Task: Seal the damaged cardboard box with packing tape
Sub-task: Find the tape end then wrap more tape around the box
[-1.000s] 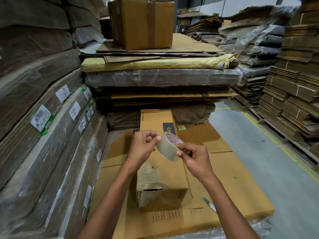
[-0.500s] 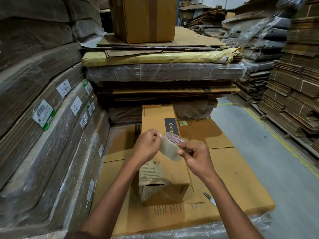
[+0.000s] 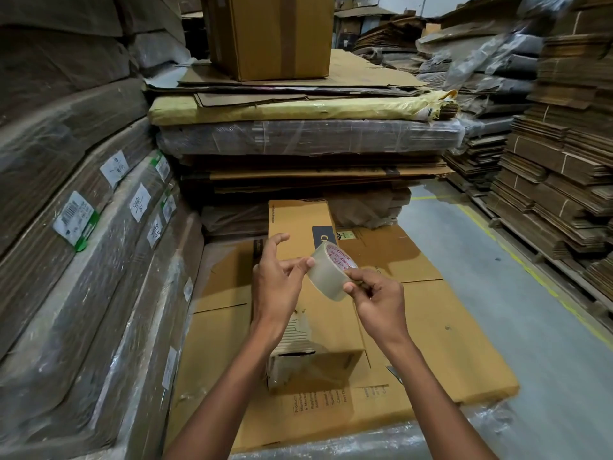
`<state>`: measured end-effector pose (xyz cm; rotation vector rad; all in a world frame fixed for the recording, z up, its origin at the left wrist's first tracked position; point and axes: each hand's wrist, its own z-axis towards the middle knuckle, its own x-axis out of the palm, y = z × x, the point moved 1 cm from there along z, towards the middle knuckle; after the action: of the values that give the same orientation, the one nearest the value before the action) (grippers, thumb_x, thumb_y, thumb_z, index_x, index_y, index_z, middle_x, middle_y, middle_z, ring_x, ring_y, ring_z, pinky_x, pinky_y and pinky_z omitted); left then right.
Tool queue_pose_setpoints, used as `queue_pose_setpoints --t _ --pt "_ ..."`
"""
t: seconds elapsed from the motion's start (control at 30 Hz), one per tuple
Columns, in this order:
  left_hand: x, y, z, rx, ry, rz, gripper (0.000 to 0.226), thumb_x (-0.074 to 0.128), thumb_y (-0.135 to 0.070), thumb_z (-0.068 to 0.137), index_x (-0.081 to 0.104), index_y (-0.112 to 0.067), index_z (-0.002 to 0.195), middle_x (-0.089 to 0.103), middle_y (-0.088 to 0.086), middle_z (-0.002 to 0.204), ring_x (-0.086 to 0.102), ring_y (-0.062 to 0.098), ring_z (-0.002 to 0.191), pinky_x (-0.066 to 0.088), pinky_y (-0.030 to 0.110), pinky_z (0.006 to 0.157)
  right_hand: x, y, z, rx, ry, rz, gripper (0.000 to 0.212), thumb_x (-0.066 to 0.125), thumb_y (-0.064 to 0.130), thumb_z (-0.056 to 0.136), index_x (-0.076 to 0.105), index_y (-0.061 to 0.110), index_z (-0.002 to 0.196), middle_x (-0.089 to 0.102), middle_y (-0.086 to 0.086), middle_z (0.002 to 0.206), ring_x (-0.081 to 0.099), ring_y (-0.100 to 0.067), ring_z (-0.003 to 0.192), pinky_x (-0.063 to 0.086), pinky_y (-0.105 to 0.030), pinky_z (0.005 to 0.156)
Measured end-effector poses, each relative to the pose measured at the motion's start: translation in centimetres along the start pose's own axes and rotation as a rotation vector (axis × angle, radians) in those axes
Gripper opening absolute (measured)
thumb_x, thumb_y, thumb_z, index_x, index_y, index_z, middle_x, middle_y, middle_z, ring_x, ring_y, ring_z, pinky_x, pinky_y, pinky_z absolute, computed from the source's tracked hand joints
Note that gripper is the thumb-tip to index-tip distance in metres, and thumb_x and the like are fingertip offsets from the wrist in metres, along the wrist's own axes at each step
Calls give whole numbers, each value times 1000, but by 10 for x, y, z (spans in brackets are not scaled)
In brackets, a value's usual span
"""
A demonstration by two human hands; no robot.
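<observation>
The right hand pinches the clear roll of packing tape by its rim; the left hand, fingers loosely spread, touches a fingertip to the roll's near-left face, probably hunting the tape's end. Just below lies the long brown cardboard box, its near end torn, on flattened brown cardboard sheets. A loose end could split or restick.

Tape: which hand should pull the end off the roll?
Probably the left hand. Its fingertips already touch the side of the tape, with the fingers loose and free. The right hand is busy gripping the roll above the box.
</observation>
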<state>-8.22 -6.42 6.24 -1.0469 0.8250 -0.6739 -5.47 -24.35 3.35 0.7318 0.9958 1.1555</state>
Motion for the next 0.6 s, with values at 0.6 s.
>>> queue_pose_setpoints --t 0.6 --pt "-1 -11 7 175 230 -113 9 66 -35 96 63 -33 104 61 -6 107 58 16 97 56 39 70 -5 14 -10 -172 21 4 29 71 -14 83 79 11 95 73 10 88 68 0 84 50 -12 71"
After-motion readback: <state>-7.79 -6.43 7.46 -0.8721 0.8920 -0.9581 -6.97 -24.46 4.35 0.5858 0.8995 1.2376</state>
